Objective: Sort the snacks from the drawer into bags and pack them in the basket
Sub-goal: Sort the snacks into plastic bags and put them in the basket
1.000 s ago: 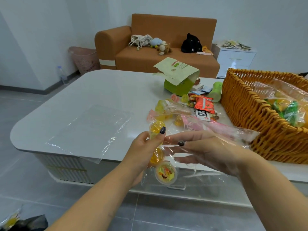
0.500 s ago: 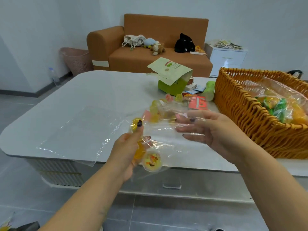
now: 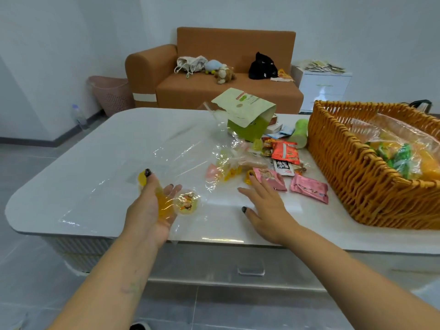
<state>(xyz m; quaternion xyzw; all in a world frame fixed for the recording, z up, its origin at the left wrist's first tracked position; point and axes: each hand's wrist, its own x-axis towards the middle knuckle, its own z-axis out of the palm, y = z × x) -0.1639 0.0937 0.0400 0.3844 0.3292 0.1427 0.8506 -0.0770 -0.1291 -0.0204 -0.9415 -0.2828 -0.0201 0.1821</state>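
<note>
Clear plastic film forms the bag [image 3: 190,163] that my left hand [image 3: 152,210] holds above the near edge of the white table [image 3: 100,148]. The hand is palm up, the thumb pressing the film against the fingers. Inside the bag, yellow jelly cups [image 3: 164,206] lie across my palm; one cup with a printed lid [image 3: 187,202] sits just beside the fingertips. The upper part of the bag rises toward the green carton [image 3: 247,120] at the table's centre.

My right hand [image 3: 264,208] is released: fingers spread and relaxed, palm down, grasping nothing. It hovers low over the table, with the fingertips near a pink wrapped snack [image 3: 269,178]. Whether they touch it cannot be determined.

The remaining loose snacks lie in a cluster between the carton and the wicker basket [image 3: 345,167]: a second pink packet [image 3: 309,188], a red packet [image 3: 284,152], and several small jelly cups [image 3: 226,163].

The basket stands at the right edge of the table and contains a filled clear bag with green and yellow items [image 3: 400,156].

A second flat plastic bag [image 3: 107,194] lies on the table beneath my left hand.
</note>
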